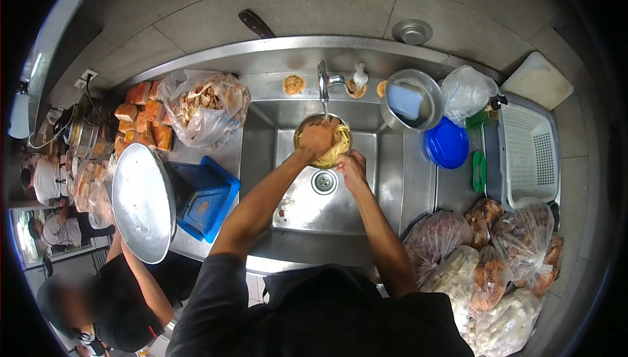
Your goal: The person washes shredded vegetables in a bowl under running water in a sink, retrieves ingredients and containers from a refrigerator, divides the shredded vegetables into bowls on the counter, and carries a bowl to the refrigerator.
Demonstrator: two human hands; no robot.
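Note:
A round metal bowl (298, 127) of pale yellow strips (339, 142), perhaps cut vegetable, is in the sink basin under the tap (322, 82). Water runs from the spout onto my left hand (319, 137), which is down among the strips. Its fingers are mostly hidden there, so their closure is unclear. At the bowl's lower right rim, my right hand (352, 169) has its fingers bent and gripping the edge. Just below the bowl shows the round drain (324, 182) in the basin floor.
Left of the sink are a bag of chopped food (199, 105), orange-brown blocks (140, 118) and a blue crate (209, 201). A person beside them has an arm near a large metal pan (142, 201). Rightward are a metal pot (397, 118), blue lid (447, 142), white basket (533, 154) and several food bags (451, 272).

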